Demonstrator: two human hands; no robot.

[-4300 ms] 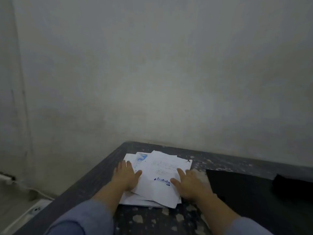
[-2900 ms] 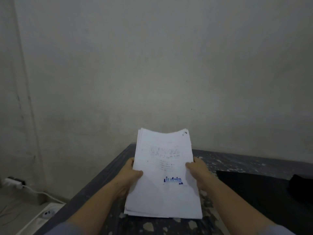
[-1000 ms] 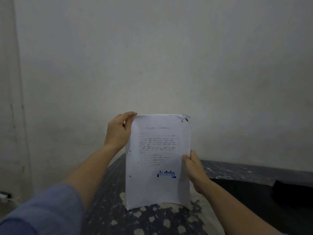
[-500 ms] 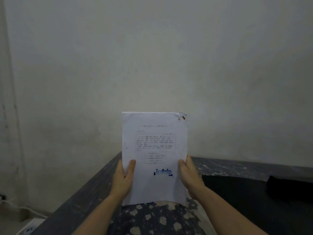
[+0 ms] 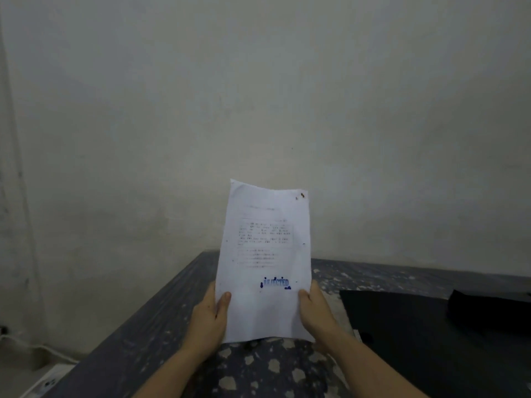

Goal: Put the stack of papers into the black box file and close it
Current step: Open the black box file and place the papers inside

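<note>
The stack of papers [image 5: 265, 254] stands nearly upright, its bottom edge close above the table, with a blue stamp near the lower part of the top sheet. My left hand [image 5: 209, 320] grips its lower left edge, thumb on the front. My right hand [image 5: 314, 314] grips the lower right edge. The black box file [image 5: 408, 334] lies flat on the table to the right of the papers, and a raised black part [image 5: 488, 311] of it shows at the far right.
The dark table [image 5: 161, 326] has pale speckled patches and its left edge runs diagonally toward the wall. A plain pale wall [image 5: 258, 110] rises right behind it. A white cable [image 5: 34, 347] and a power strip [image 5: 47, 383] lie on the floor at the lower left.
Over the last second my left hand slid from the top left corner of the stack down to its lower left edge. The stack now leans slightly, top tilted away and a bit left.
</note>
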